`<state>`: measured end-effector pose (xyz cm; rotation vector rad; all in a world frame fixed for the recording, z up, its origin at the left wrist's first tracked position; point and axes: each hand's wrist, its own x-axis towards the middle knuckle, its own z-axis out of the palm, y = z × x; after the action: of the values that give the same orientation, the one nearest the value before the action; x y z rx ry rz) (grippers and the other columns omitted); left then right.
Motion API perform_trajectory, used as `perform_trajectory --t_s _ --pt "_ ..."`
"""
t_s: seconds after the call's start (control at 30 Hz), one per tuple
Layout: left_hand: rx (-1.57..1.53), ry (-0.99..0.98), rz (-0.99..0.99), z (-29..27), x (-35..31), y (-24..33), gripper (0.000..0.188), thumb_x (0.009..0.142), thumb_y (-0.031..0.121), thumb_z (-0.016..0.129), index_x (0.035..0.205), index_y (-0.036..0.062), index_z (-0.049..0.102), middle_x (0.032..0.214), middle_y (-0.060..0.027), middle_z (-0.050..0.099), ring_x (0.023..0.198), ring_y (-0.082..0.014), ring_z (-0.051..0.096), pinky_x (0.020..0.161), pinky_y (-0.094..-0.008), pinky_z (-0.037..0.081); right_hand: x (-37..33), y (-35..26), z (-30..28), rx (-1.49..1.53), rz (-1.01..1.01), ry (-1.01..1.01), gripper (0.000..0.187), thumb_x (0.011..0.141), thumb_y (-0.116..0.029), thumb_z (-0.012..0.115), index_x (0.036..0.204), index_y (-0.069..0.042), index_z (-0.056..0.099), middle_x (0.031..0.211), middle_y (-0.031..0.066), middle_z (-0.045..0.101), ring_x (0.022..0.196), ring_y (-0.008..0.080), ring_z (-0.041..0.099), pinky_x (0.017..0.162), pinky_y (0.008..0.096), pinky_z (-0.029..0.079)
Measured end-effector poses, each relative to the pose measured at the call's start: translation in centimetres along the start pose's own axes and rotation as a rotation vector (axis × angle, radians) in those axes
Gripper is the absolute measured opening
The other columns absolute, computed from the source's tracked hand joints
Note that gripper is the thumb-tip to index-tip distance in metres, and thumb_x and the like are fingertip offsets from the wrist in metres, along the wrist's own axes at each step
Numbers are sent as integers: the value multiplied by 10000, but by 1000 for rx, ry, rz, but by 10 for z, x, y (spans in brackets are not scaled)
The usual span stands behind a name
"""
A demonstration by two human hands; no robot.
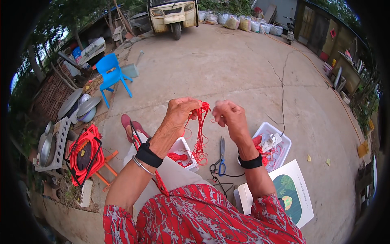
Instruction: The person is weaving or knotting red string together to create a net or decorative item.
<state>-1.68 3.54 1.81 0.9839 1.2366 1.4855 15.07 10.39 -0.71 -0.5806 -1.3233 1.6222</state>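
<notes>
My left hand (183,112) pinches a bundle of thin red cord (200,136), whose strands dangle over a white plastic basket (181,141) with more red cord in it. Just right of the bundle, my right hand (230,116) is raised with its fingers curled together. A thin bit of red cord shows beside those fingertips, but whether they grip it is not clear. Below and between the hands lie scissors (222,159) with blue and black handles. A second white basket (286,151), by my right wrist, contains red cord and a white device with a cable.
A flat white board with a green picture (298,179) lies at lower right. A blue chair (109,69) stands at far left, near a red-and-black folding stool (85,156) and metal pans (47,148). A three-wheeled vehicle (172,18) and filled sacks (245,23) are at the back.
</notes>
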Motion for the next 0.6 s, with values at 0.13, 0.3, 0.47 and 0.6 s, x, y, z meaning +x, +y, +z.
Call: perform_trajectory --t_s 0.13,0.3,0.47,0.6 --pt "16 1 23 11 -2 2 162 795 146 642 843 -9 636 776 -40 626 716 -118 561 662 -273 438 -1 4 5 -156 -25 -66 196 866 -238 655 841 -44 639 631 -14 556 512 36 436 441 194 306" --pt "-94 21 91 11 3 -1 144 792 128 626 848 -4 639 778 -51 627 745 -138 568 695 -298 441 3 16 5 87 -7 -88 141 835 -186 678 808 -57 627 620 -29 542 515 26 433 438 192 307" --pt "-129 -114 -95 2 4 -14 136 825 143 588 846 19 640 874 -67 631 809 -161 569 740 -354 444 11 41 8 -233 -233 97 56 791 -83 612 777 -37 584 632 -24 541 534 52 454 490 212 365" --pt "-180 -115 -65 3 -1 -12 145 845 157 584 859 21 631 869 -64 619 820 -175 566 757 -356 448 23 49 -3 -513 -469 164 78 756 -54 598 775 -5 540 649 5 539 557 91 473 528 260 412"
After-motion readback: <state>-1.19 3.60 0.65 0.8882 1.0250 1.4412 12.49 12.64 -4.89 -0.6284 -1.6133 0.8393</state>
